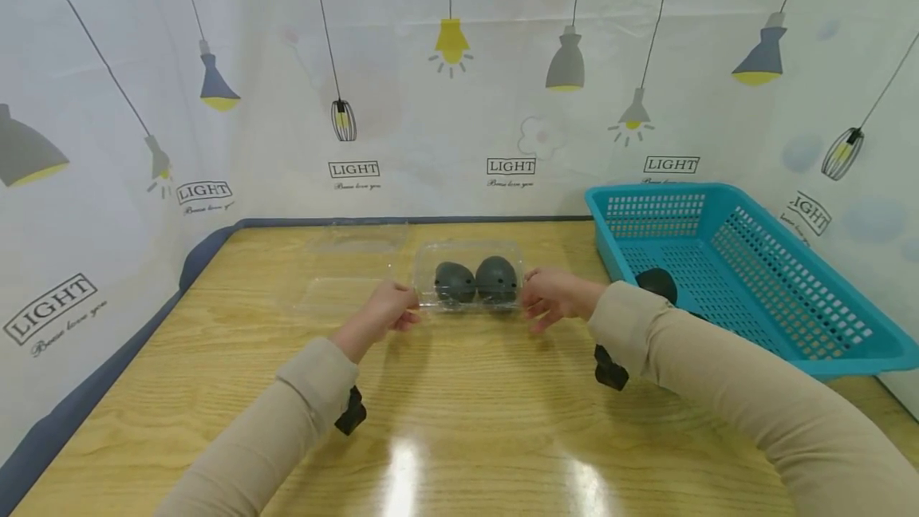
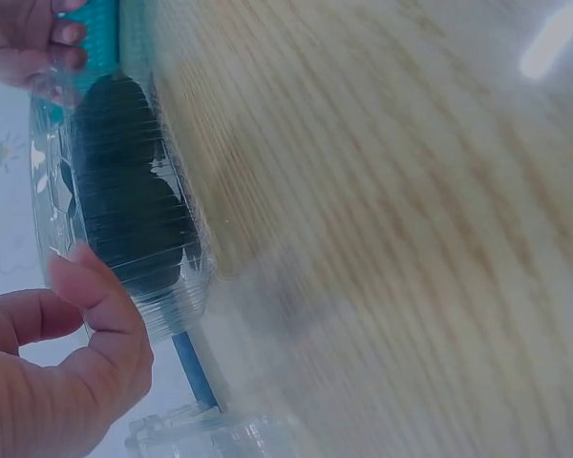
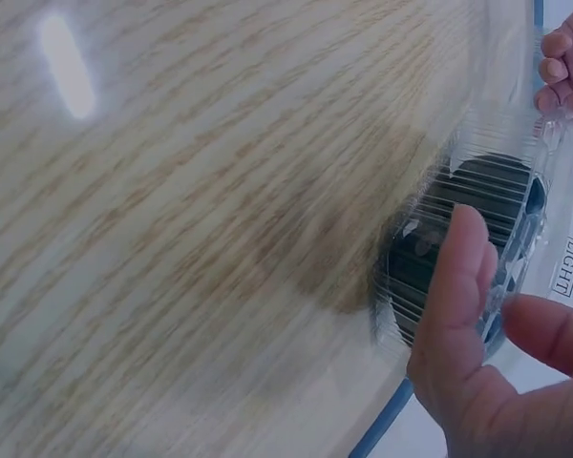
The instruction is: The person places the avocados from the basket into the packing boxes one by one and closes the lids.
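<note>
A clear plastic clamshell box [image 1: 470,250] stands near the back of the wooden table with two dark avocados [image 1: 497,278] inside. Its lid seems to lie over them; whether it is fully fastened I cannot tell. My left hand [image 1: 388,307] pinches the box's front left corner between thumb and curled fingers. At the front right corner, my right hand [image 1: 556,296] holds the rim with thumb and index finger, its other fingers hanging loosely below. The right wrist view shows the right hand [image 3: 487,353] beside the box's ribbed wall [image 3: 430,219].
Left of the box lies another clear plastic container [image 1: 345,270], standing open. A turquoise perforated basket [image 1: 718,262] takes up the right side, with a dark avocado [image 1: 656,284] in it, partly behind my right sleeve. A printed backdrop [image 1: 431,118] rises behind the table.
</note>
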The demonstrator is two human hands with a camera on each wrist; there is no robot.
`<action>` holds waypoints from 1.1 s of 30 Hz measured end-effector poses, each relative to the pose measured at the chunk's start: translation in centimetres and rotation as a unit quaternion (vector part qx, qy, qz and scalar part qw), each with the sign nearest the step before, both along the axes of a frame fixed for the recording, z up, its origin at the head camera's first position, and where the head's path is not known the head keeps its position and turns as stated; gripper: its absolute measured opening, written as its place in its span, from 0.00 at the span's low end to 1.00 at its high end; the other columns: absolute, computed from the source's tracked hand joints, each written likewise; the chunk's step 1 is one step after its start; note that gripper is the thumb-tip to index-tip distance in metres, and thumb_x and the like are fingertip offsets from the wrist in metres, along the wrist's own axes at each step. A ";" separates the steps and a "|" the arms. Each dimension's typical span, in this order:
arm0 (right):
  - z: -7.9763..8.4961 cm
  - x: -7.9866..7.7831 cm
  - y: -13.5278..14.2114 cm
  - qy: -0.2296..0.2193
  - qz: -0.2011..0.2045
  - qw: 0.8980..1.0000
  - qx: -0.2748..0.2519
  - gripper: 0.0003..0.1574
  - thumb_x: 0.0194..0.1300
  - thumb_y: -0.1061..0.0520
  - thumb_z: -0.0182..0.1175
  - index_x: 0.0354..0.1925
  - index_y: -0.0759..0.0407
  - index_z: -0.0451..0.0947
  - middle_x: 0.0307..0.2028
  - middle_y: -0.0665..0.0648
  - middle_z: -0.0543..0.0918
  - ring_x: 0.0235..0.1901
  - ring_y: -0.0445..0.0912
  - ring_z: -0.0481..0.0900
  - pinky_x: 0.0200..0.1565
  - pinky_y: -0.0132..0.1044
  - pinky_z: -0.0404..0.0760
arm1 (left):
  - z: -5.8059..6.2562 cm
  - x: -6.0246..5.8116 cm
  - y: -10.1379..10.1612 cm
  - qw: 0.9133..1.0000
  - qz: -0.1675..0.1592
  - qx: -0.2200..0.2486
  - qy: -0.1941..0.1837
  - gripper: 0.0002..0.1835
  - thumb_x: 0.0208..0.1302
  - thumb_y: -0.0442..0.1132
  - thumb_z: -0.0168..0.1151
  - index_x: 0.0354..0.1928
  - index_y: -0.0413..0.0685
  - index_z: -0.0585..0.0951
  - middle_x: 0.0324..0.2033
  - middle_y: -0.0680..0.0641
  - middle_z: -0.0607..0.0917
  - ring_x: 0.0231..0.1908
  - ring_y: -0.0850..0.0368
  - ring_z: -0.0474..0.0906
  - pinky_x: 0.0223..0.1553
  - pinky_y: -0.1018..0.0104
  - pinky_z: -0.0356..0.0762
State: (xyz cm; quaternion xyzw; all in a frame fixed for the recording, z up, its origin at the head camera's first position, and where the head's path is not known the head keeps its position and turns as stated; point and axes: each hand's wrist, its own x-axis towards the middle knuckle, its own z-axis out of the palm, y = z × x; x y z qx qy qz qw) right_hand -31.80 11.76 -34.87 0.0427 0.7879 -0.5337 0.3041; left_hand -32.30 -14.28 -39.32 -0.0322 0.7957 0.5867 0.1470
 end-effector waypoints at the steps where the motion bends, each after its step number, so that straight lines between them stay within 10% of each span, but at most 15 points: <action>1: 0.0 0.0 0.0 0.000 -0.002 1.000 -0.002 0.40 0.64 0.68 0.43 0.69 0.66 0.39 0.42 0.64 0.67 0.28 0.45 0.73 0.42 0.48 0.80 | 0.1 -0.1 0.1 1.000 0.003 -0.009 -0.008 0.10 0.56 0.28 0.47 0.39 0.29 0.73 0.30 0.42 0.75 0.17 0.63 0.74 0.15 0.73 0.73; 10: -0.2 -0.4 0.0 -0.005 0.005 1.000 0.003 0.40 0.64 0.69 0.42 0.69 0.66 0.37 0.31 0.59 0.72 0.20 0.42 0.72 0.39 0.46 0.80 | 2.7 1.8 0.9 0.999 0.006 -0.021 -0.029 0.08 0.60 0.25 0.44 0.23 0.38 0.69 0.23 0.47 0.72 0.14 0.65 0.69 0.15 0.75 0.69; 19: -0.6 -0.5 -0.3 0.011 -0.005 1.000 0.024 0.20 0.63 0.70 0.42 0.54 0.68 0.59 0.25 0.57 0.73 0.14 0.39 0.64 0.22 0.34 0.74 | 2.2 1.6 1.1 0.999 0.013 -0.045 -0.013 0.13 0.59 0.25 0.43 0.18 0.42 0.65 0.21 0.47 0.71 0.11 0.66 0.65 0.13 0.75 0.66; 28: -0.3 -0.1 -0.5 0.020 0.006 0.999 0.050 0.21 0.64 0.69 0.42 0.55 0.69 0.59 0.24 0.56 0.73 0.14 0.40 0.62 0.21 0.34 0.73 | 2.0 1.7 1.1 0.994 -0.004 -0.112 0.018 0.14 0.68 0.32 0.42 0.22 0.39 0.67 0.29 0.41 0.76 0.12 0.63 0.64 0.14 0.72 0.65; 33: 0.1 0.1 -0.6 0.017 0.016 0.997 0.074 0.31 0.63 0.69 0.42 0.64 0.70 0.50 0.34 0.62 0.73 0.18 0.43 0.70 0.29 0.40 0.80 | 2.3 2.4 0.9 0.975 -0.023 -0.212 0.061 0.20 0.71 0.40 0.42 0.51 0.27 0.70 0.42 0.32 0.77 0.16 0.57 0.73 0.19 0.67 0.73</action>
